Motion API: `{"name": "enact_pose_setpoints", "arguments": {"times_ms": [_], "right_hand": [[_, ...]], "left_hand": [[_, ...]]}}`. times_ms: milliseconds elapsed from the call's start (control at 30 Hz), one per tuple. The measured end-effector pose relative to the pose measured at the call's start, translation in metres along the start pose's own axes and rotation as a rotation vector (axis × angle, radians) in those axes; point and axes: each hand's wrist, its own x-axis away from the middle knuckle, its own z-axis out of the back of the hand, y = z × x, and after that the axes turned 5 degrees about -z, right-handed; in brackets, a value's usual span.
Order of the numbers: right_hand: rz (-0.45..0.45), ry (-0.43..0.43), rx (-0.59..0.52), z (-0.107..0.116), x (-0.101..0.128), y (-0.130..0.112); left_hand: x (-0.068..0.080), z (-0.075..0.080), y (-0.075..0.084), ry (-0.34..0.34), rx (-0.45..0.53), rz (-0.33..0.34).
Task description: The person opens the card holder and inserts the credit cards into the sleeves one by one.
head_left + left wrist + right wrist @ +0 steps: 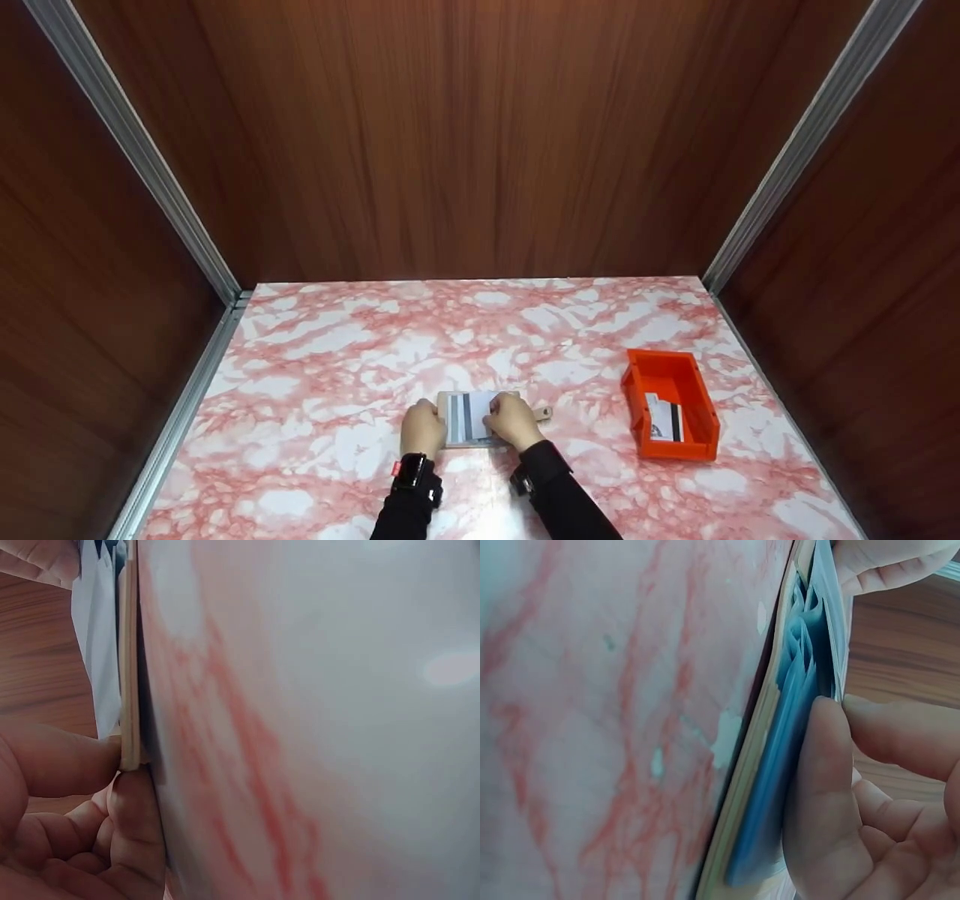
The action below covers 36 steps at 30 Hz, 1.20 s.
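While both hands are working at the near middle of the pink-veined marble tabletop (337, 360), a beige card wallet (480, 418) is lying flat between them, its long axis running left to right across the person's front. The left hand (422, 427) is bracing the wallet's left end, thumb and curled fingers (112, 817) pinching its edge against the table. The right hand (513, 420) is resting over the right half, its fingers curling onto a white card (469, 417) with a dark stripe that is sitting on the open wallet; the right wrist view is showing a thumb (817, 795) pressing against pale blue sleeves (791, 727) stacked inside. A small tab (543, 412) is projecting from the wallet's right end, just beyond that hand. Well apart to the right, an orange bin (701, 420) is standing with its long axis running near to far, holding further striped cards (664, 420); the right hand is the nearer to it. Printing on those cards is too small to read, and no brand is showing.
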Motion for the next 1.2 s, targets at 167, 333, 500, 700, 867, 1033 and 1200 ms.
{"name": "enact_pose_setpoints", "arguments": {"times_ms": [167,333,500,700,867,1033,1200], "right_hand": [[0.038,0.036,0.025,-0.002,0.001,-0.002],[0.044,0.037,0.045,-0.004,0.001,-0.004],[0.048,0.033,0.061,-0.006,0.002,-0.007],[0.09,0.039,0.054,-0.008,0.004,-0.011],[0.117,0.051,0.061,-0.009,0.004,-0.012],[0.123,0.033,0.041,-0.007,0.004,-0.013],[0.115,0.012,0.021,-0.007,0.003,-0.012]], "left_hand": [[0.0,0.0,0.0,0.002,-0.001,-0.008],[0.001,-0.001,-0.001,0.008,-0.006,-0.018],[0.001,-0.002,-0.002,0.017,-0.011,-0.026],[0.001,-0.002,-0.001,0.011,-0.008,-0.018],[0.001,-0.001,0.0,0.001,-0.006,-0.01],[0.001,0.0,0.001,-0.016,-0.003,0.019],[0.001,0.001,0.002,-0.011,-0.01,0.006]]}}
